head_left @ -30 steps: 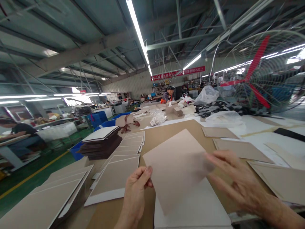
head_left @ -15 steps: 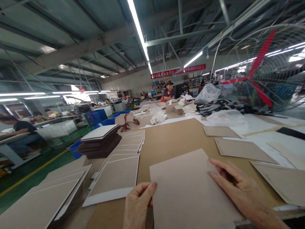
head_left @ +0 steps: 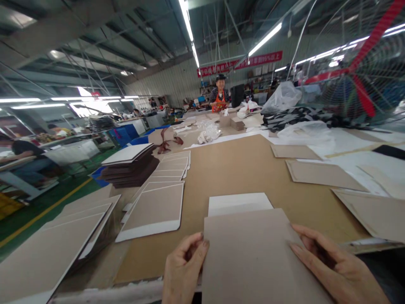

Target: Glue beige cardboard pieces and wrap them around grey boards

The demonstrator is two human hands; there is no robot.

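Note:
Between my two hands is a flat beige board, at the front edge of the table. My left hand pinches its left edge, thumb on top. On the right edge, my right hand grips it between thumb and fingers. Just beyond the board's far edge a white strip shows; whether it belongs to the same piece I cannot tell. Left of my hands, beige panels with white borders lie overlapped in a row. Larger beige panels lie at the far left.
A stack of dark brown sheets topped with white stands behind the panels. Several beige panels lie along the right side. Clear plastic bags and dark strips sit farther back. A large fan stands right; a co-worker is across the table.
My view has tipped downward and the table's front edge now shows. The board has come nearer to me in both hands, and a white strip now shows beyond its far edge.

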